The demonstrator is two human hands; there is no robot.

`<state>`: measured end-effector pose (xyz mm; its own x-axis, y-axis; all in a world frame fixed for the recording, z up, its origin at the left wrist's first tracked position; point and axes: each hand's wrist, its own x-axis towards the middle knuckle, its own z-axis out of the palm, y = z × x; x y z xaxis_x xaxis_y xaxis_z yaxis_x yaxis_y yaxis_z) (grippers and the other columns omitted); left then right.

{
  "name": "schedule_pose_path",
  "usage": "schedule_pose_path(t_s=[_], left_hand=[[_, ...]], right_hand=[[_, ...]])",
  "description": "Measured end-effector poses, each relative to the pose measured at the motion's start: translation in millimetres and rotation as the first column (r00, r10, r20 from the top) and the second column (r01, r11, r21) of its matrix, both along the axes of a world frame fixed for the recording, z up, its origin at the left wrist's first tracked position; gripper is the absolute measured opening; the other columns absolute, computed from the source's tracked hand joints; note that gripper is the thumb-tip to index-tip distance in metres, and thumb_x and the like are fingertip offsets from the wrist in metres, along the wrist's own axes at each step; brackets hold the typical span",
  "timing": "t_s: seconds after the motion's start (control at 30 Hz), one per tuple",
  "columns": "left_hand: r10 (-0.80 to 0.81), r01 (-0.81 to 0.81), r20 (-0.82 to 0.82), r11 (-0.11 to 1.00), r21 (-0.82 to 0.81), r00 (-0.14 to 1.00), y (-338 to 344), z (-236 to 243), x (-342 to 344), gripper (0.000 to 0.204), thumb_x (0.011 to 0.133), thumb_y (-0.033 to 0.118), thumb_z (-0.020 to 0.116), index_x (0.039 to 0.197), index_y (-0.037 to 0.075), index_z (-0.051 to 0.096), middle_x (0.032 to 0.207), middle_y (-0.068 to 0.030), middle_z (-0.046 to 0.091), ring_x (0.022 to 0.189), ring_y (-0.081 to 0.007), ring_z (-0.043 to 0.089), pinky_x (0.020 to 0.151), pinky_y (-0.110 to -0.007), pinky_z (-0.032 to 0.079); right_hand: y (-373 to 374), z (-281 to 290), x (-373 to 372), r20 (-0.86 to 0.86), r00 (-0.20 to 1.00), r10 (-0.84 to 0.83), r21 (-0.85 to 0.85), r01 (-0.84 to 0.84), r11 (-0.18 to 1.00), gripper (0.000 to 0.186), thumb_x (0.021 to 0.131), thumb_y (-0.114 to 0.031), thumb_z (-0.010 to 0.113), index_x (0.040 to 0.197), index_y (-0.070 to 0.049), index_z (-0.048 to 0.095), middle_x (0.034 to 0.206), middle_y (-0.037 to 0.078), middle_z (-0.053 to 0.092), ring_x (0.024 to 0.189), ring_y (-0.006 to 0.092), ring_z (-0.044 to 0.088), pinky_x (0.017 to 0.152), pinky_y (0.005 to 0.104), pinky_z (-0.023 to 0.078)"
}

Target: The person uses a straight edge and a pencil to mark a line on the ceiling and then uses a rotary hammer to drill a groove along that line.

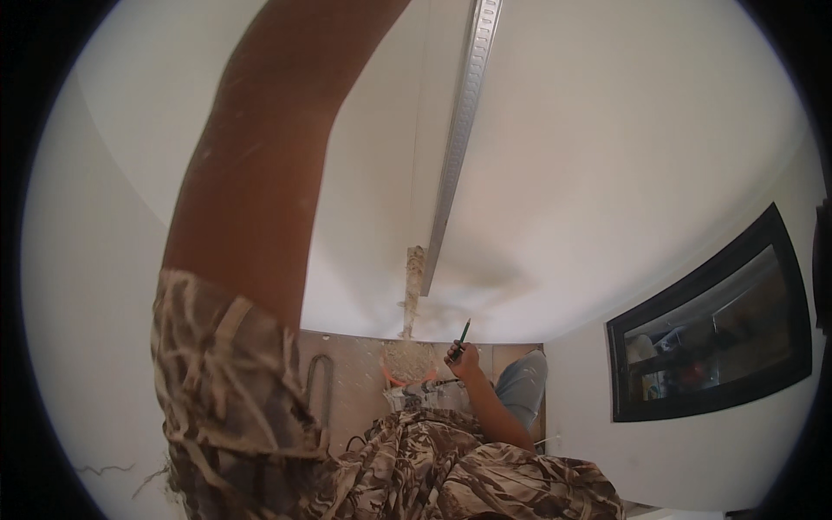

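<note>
My right hand [462,357] is closed round a dark green pencil [466,331], its sharpened point upward. It is low in the middle of the view, in front of my body. My left arm, in a brown-and-beige patterned sleeve, reaches up past the top edge at the left, so its hand is out of sight. A long slotted metal channel [459,130] stands slightly slanted by the white wall [607,156]; its upper end leaves the view. Beside its lower end is a rough, narrow groove [414,269] cut into the wall.
Dust and crumbs lie on the brownish floor [351,373] below the groove. An orange cord-like loop [397,379] rests there, near a bent rod-like loop [319,381]. At the right, a black-framed window [706,329] is set in the wall. My grey-clad knee [523,386] sticks out beside my right arm.
</note>
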<state>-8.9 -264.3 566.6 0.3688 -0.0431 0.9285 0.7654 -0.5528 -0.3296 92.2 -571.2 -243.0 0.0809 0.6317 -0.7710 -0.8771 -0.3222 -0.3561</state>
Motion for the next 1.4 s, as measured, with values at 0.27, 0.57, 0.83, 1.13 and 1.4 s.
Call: schedule_pose_path(t_s=[0.27,0.57,0.83,1.13,1.4], left_hand=[[-0.318,0.339,0.349,0.941,0.001,0.881,-59,-78,-24,0.068,0.076,0.011,0.069,0.137,0.010,0.039,0.115,-0.0208,0.056,0.098,-0.0381,0.061,0.083,-0.046,0.053],[-0.293,0.704,0.848,0.699,-0.124,0.441,-181,-271,-190,0.053,0.090,0.027,0.066,0.130,-0.004,0.048,0.079,-0.0048,0.058,0.072,-0.0125,0.056,0.066,-0.025,0.046],[0.216,0.453,0.919,0.818,-0.354,0.329,-223,-497,-236,0.021,0.098,0.020,0.058,0.091,0.002,0.049,0.061,-0.0033,0.049,0.055,-0.0095,0.044,0.049,-0.025,0.037],[0.266,0.403,0.867,0.802,-0.442,0.422,-249,-645,-260,0.019,0.094,0.019,0.059,0.087,0.004,0.051,0.067,0.0005,0.047,0.058,-0.0067,0.039,0.051,-0.024,0.033],[0.610,0.046,0.699,0.740,-0.671,0.374,-262,-738,-332,0.029,0.096,0.027,0.060,0.084,0.002,0.055,0.071,0.0002,0.050,0.061,-0.0084,0.039,0.053,-0.025,0.034]], right_hand=[[-30,19,48,-0.021,0.985,-0.170,0.094,0.171,0.981,0.021,0.099,-0.021,0.036,0.086,-0.009,0.048,0.064,0.003,0.043,0.058,0.0178,0.040,0.059,0.0359,0.037],[-67,253,2,-0.083,0.959,0.271,0.824,-0.087,0.560,0.031,0.099,-0.029,0.048,0.077,-0.009,0.052,0.064,0.004,0.045,0.061,0.0178,0.048,0.063,0.0319,0.040],[-88,442,-76,0.159,0.960,0.232,0.954,-0.089,-0.285,0.055,0.103,-0.038,0.029,0.117,0.006,0.060,0.115,0.027,0.059,0.091,0.0348,0.066,0.074,0.0448,0.055],[-66,369,-2,0.251,0.957,0.147,0.963,-0.262,0.060,0.026,0.098,-0.022,0.043,0.114,-0.009,0.058,0.103,0.010,0.059,0.104,0.0274,0.052,0.087,0.0459,0.042],[-102,214,40,0.276,0.961,0.016,0.512,-0.161,0.843,0.049,0.083,-0.017,0.054,0.130,-0.004,0.049,0.098,0.011,0.059,0.096,0.0244,0.053,0.088,0.0407,0.041]])
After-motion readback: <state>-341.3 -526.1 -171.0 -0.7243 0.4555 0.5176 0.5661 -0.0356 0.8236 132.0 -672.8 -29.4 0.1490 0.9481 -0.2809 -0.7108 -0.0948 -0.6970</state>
